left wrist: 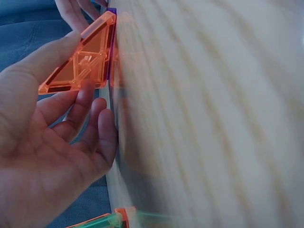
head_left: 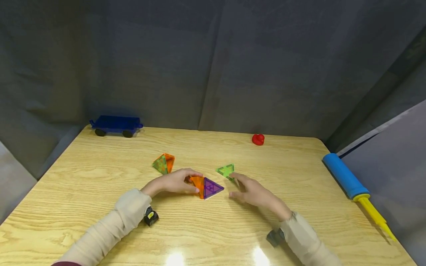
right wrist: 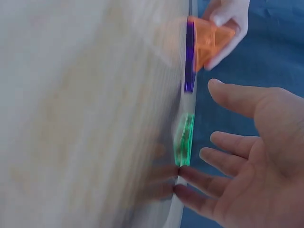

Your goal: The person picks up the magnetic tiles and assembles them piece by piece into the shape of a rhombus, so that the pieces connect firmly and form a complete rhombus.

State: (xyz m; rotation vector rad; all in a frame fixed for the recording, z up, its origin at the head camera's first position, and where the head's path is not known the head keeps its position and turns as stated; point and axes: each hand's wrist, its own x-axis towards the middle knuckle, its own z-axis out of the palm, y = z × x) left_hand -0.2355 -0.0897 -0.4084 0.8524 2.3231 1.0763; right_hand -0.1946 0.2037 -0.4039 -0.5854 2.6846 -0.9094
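My left hand [head_left: 176, 181] pinches an orange translucent triangle tile [left wrist: 90, 59] between thumb and fingers. That tile stands tilted up from the table, its lower edge against a purple triangle tile [head_left: 212, 187] lying flat. To the right, my right hand [head_left: 254, 191] has its fingers spread, holding nothing. Its fingertips are at a green triangle tile [head_left: 226, 171] on the table; in the right wrist view one fingertip seems to meet the lower end of the green tile [right wrist: 184, 140]. Behind my left hand, a green tile [head_left: 160, 165] and an orange tile [head_left: 169, 162] lean together.
A blue toy wagon [head_left: 116, 124] stands at the table's back left corner. Toward the back right sits a small red rubber duck [head_left: 258, 139]. Along the right edge lies a blue and yellow hand pump [head_left: 347, 177]. A dark curtain [head_left: 166, 66] hangs behind the wooden table [head_left: 83, 177].
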